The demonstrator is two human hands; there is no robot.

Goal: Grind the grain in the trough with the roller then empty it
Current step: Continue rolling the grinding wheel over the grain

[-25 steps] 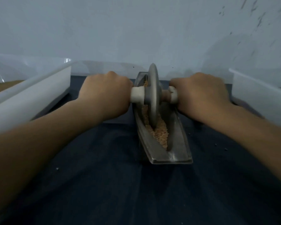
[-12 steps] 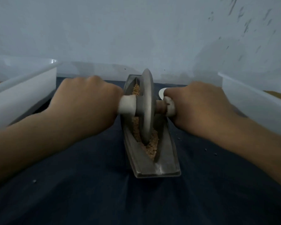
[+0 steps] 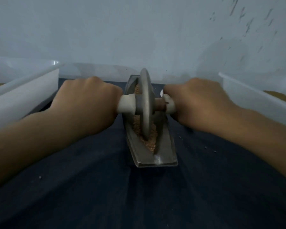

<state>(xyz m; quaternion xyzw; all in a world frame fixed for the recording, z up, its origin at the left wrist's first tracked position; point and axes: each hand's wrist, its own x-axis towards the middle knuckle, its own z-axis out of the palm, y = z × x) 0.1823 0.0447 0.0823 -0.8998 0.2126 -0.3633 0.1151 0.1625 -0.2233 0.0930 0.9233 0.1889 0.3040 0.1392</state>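
The dark cloth-covered table (image 3: pixel 106 187) lies nearest you, with a few loose specks on either side of the metal trough (image 3: pixel 163 156). The trough runs lengthwise away from you, with its flat near end closest. Crushed tan grain (image 3: pixel 151 142) fills the trough's groove from just behind that near end towards the far end.

The roller (image 3: pixel 145 103) stands upright on edge in the trough, with its rim sunk into the grain about midway along. Your left hand (image 3: pixel 86 103) grips the white handle (image 3: pixel 126 104) on the trough's left side, fingers curled tight around it and tucked out of sight under the hand. Your right hand (image 3: pixel 200 103) grips the opposite handle (image 3: pixel 169 104) the same way, with only its inner end showing.

A white bin (image 3: pixel 23 96) sits left of the trough and another bin (image 3: pixel 246 91) sits right of it, each holding something tan. A pale wall (image 3: pixel 139 30) rises beyond the trough's far end.

Since a second ago, both grips are unchanged and the roller has rolled slightly towards the trough's near end.
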